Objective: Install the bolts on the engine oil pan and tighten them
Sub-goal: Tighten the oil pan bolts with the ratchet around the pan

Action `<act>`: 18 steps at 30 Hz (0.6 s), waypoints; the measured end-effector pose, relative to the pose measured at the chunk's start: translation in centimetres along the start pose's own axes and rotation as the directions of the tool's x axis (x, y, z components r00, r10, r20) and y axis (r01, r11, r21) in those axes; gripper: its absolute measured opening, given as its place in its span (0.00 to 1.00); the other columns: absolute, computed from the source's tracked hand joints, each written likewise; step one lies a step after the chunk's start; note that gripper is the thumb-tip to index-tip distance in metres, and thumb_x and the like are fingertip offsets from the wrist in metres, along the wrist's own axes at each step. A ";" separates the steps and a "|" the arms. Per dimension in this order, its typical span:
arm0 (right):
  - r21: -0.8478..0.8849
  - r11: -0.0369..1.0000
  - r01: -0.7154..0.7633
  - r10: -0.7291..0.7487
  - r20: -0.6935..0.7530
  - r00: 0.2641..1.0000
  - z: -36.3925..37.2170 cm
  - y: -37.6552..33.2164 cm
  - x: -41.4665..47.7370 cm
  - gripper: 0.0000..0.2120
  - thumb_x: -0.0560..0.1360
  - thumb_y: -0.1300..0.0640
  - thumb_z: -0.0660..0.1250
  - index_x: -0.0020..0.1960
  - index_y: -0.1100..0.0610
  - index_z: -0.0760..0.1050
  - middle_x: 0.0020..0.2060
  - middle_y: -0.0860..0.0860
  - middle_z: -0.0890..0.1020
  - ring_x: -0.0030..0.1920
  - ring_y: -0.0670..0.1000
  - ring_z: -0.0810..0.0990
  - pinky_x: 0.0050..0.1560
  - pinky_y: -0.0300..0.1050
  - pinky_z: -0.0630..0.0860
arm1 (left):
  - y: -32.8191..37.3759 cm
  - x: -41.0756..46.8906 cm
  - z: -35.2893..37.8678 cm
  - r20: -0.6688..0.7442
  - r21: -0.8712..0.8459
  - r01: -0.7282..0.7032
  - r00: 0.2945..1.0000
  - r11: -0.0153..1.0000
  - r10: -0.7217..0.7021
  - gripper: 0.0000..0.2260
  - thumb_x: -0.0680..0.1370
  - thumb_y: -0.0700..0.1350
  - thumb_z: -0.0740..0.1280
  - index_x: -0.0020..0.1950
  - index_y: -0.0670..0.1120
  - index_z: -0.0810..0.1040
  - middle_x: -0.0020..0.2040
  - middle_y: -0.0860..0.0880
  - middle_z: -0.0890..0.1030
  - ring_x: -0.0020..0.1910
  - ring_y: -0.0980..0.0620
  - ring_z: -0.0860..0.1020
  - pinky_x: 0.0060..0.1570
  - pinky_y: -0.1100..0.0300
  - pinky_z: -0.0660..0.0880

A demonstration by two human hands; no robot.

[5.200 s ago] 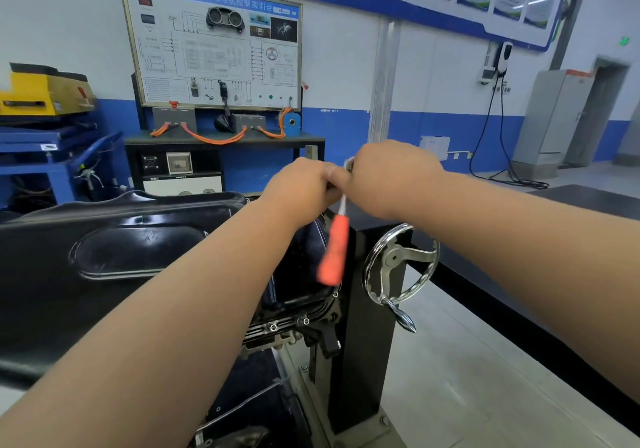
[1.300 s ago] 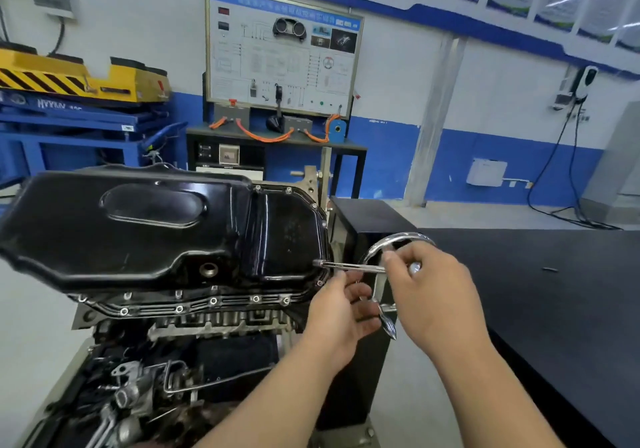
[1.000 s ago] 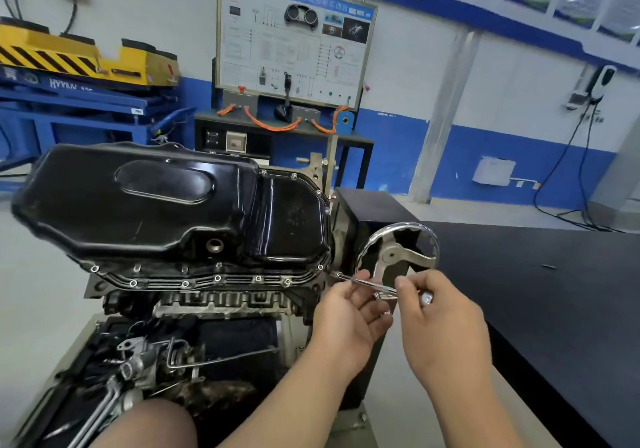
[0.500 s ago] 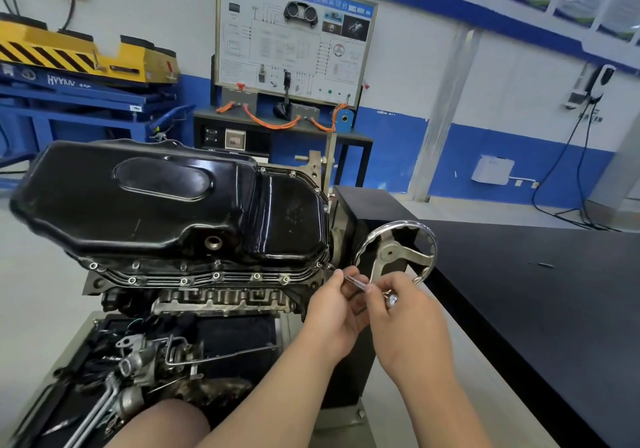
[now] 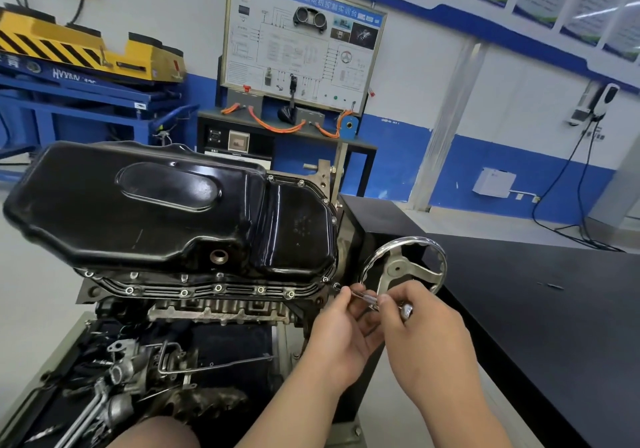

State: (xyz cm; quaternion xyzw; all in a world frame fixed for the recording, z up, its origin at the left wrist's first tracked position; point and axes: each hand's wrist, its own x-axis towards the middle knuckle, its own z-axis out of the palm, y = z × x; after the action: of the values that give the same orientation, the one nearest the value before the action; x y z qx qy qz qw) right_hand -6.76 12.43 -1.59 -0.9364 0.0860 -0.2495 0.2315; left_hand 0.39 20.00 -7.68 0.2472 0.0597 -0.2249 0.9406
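Nearest me, I am watching the left hand (image 5: pixel 341 330) pinching the front of a slim, shiny steel tool shaft (image 5: pixel 362 297), while the right hand (image 5: pixel 424 333) is curling round its rear end. The shaft's tip is reaching a small bolt (image 5: pixel 336 286) at the right near corner of the oil pan (image 5: pixel 166 212), a glossy black stamped-metal tub sitting on the rough grey engine block (image 5: pixel 221 310). More round bolt heads (image 5: pixel 218 287) are lining its ribbed flange. Just beyond the hands a chromed handwheel (image 5: pixel 403 267) is gleaming. A matte black bench (image 5: pixel 536 309) is stretching rightward. Behind, a white wiring board (image 5: pixel 304 42) is standing before a blue-banded wall (image 5: pixel 485 167).
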 end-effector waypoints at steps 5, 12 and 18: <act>0.022 1.000 0.000 0.000 -0.006 1.000 0.0 -0.3 -0.1 0.07 0.75 0.44 0.60 0.40 0.43 0.70 0.34 0.40 0.76 0.37 0.40 0.74 0.34 0.41 0.71 | 0.2 0.2 -0.2 0.024 -0.014 0.005 1.000 1.000 -0.005 0.14 0.83 0.50 0.57 0.46 0.45 0.78 0.38 0.46 0.82 0.34 0.49 0.80 0.33 0.57 0.79; -0.009 1.000 0.027 -0.026 0.082 0.996 -0.7 -0.7 0.4 0.04 0.76 0.47 0.62 0.43 0.43 0.68 0.38 0.39 0.75 0.39 0.38 0.72 0.34 0.35 0.67 | 0.3 0.5 -0.4 0.039 -0.051 0.003 0.999 0.999 -0.001 0.14 0.82 0.49 0.58 0.43 0.44 0.79 0.38 0.46 0.82 0.37 0.48 0.78 0.38 0.56 0.79; 0.287 0.952 -0.110 0.057 0.186 0.981 -1.9 -1.3 0.5 0.10 0.74 0.51 0.69 0.51 0.43 0.69 0.41 0.41 0.78 0.40 0.38 0.76 0.34 0.29 0.67 | 0.6 1.4 0.3 -0.018 -0.200 -0.049 0.999 0.979 0.046 0.13 0.81 0.46 0.62 0.41 0.41 0.79 0.34 0.46 0.81 0.34 0.51 0.77 0.39 0.57 0.78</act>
State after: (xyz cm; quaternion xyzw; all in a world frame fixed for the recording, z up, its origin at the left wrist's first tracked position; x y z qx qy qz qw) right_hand -7.27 12.65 0.71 -0.9049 0.0666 -0.1661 0.3862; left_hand 1.90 19.77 -7.50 0.1540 0.0824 -0.1936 0.9654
